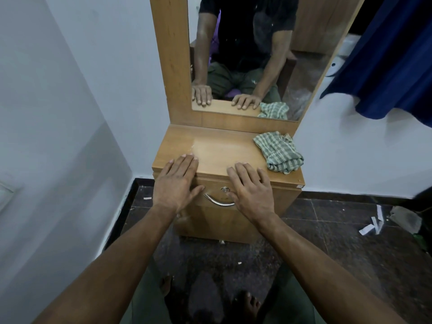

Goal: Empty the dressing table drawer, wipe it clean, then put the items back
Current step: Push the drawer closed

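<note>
A small wooden dressing table (224, 148) stands against the white wall, with a tall mirror (245, 54) above it. Its drawer (215, 190) is closed; a curved metal handle (219, 201) and a round lock (225, 189) show on the front. My left hand (177, 183) lies flat, palm down, on the front left edge of the top, fingers spread and empty. My right hand (252, 188) lies flat on the front edge to the right, its fingers also apart and holding nothing. A green checked cloth (279, 152) is bunched at the top's right rear corner, apart from both hands.
A dark blue fabric (392, 61) hangs at the upper right. White walls close in on the left and behind. The dark tiled floor (327, 242) has paper scraps (374, 224) at the right. My bare feet (245, 302) show below, between my knees.
</note>
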